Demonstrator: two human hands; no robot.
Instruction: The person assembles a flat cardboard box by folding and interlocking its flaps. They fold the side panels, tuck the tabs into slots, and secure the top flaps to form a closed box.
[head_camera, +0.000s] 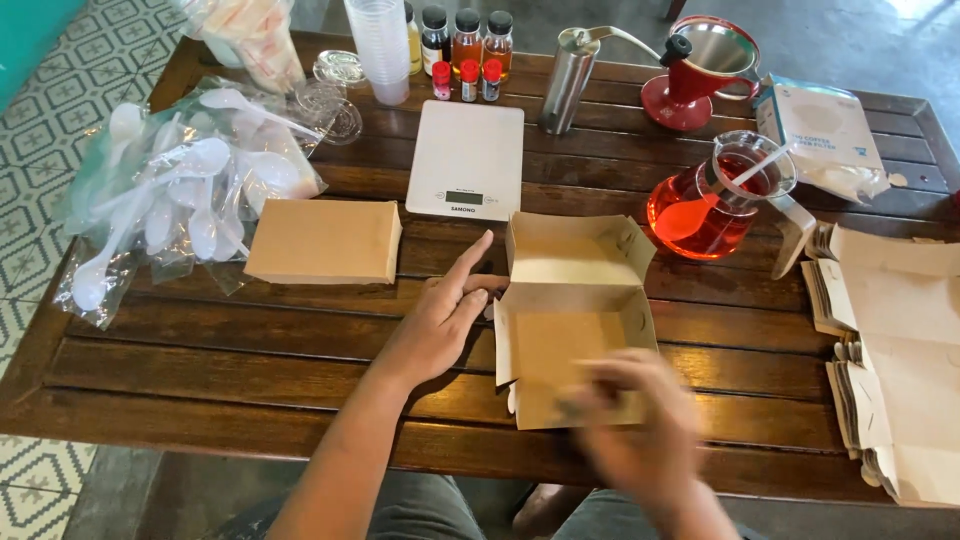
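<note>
Cardboard box (570, 330), brown and open, sits on the dark slatted wooden table (200, 370) right in front of the person, its lid flap standing up at the far side and its side flaps splayed. The left hand (440, 325) comes in from the lower left with the forearm angled up across the table edge; it lies palm down, fingers loosely spread, the index finger stretched forward and the thumb and fingertips touching the box's left flap without closing round it. The right hand (640, 430) is over the near right corner of the box and is smeared by motion, so whether its fingers pinch the near flap or merely brush it cannot be told. A closed box (322, 240) of the same brown card lies well to the left, beside a clear bag of white plastic spoons (180, 190). Beyond the open box is a white kitchen scale (466, 158), and to its right a glass carafe of red liquid (712, 200). A stack of flat, unfolded box blanks (900, 350) lies at the table's right edge.
</note>
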